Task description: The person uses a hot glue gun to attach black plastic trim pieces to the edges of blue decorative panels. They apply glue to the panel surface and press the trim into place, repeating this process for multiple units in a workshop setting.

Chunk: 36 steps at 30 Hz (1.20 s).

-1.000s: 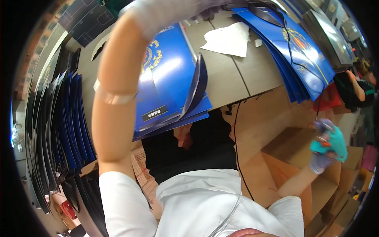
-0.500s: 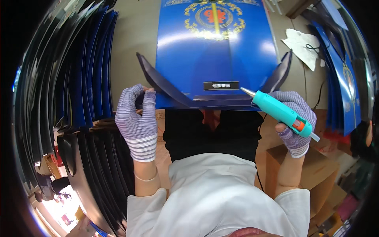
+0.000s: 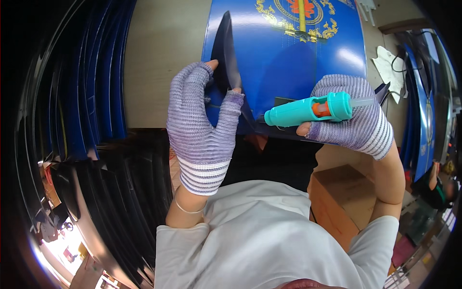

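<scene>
A glossy blue printed panel (image 3: pixel 260 53) with a gold and red emblem lies on the table in front of me. Along its near edge runs a dark strip, whose left end rises as a dark flap (image 3: pixel 225 58). My left hand (image 3: pixel 199 115), in a striped glove with bare fingertips, pinches this flap between thumb and fingers. A teal hot glue gun (image 3: pixel 293 111) is gripped in my gloved right hand (image 3: pixel 353 113), its tip pointing left, close over the strip. The gun and hand hide part of the panel's near edge.
Rows of blue panels (image 3: pixel 103 72) stand upright at the left, with black ones (image 3: pixel 125 192) below them. More blue panels (image 3: pixel 426 115) are at the right, near a crumpled white paper (image 3: pixel 385 67). A cardboard box (image 3: pixel 341 192) sits low on my right.
My left hand has moved right and taken hold of the dark flap. My right hand has brought the glue gun left, turning its tip toward the flap. The panel appears shifted right in view.
</scene>
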Available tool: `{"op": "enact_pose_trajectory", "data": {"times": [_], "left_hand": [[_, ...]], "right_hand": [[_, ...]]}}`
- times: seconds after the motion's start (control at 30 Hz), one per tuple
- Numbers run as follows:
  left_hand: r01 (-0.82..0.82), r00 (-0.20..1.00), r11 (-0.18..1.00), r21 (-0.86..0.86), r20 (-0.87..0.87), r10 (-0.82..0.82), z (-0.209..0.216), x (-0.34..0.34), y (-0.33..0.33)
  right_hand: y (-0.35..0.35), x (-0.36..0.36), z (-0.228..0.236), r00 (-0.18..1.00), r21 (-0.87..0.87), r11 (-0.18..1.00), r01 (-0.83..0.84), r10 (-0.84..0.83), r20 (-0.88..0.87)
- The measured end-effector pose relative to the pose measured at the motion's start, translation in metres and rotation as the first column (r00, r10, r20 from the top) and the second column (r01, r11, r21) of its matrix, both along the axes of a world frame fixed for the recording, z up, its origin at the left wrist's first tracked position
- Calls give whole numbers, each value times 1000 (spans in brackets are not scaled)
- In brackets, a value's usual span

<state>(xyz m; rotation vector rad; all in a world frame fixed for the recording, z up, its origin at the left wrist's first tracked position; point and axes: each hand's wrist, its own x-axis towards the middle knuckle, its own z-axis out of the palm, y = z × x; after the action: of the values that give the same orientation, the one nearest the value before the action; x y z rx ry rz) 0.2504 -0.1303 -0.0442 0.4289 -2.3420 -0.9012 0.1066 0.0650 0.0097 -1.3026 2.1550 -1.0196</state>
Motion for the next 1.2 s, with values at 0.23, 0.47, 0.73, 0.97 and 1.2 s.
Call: {"op": "enact_pose_trajectory", "data": {"times": [0.23, 0.47, 0.73, 0.97, 1.2], "left_hand": [[-10, 1000, 997, 72, 23, 8, -3, -15, -4], [-40, 998, 984, 172, 45, 33, -2, -22, -5], [-14, 1000, 975, 224, 16, 11, -8, -25, -8], [11, 998, 981, 192, 66, -25, -2, -28, -7], [29, 998, 986, 165, 46, -37, -2, -30, -8]], "right_hand": [[-9, -12, -5, 972, 122, 992, -12, 41, -230], [-3, -26, -9, 987, 25, 997, -78, 81, -142], [-9, -21, -2, 849, 272, 960, -66, 197, -490], [-6, -33, -10, 954, 58, 987, -149, 159, -255], [-8, -23, -9, 840, 106, 992, -63, 110, -532]]}}
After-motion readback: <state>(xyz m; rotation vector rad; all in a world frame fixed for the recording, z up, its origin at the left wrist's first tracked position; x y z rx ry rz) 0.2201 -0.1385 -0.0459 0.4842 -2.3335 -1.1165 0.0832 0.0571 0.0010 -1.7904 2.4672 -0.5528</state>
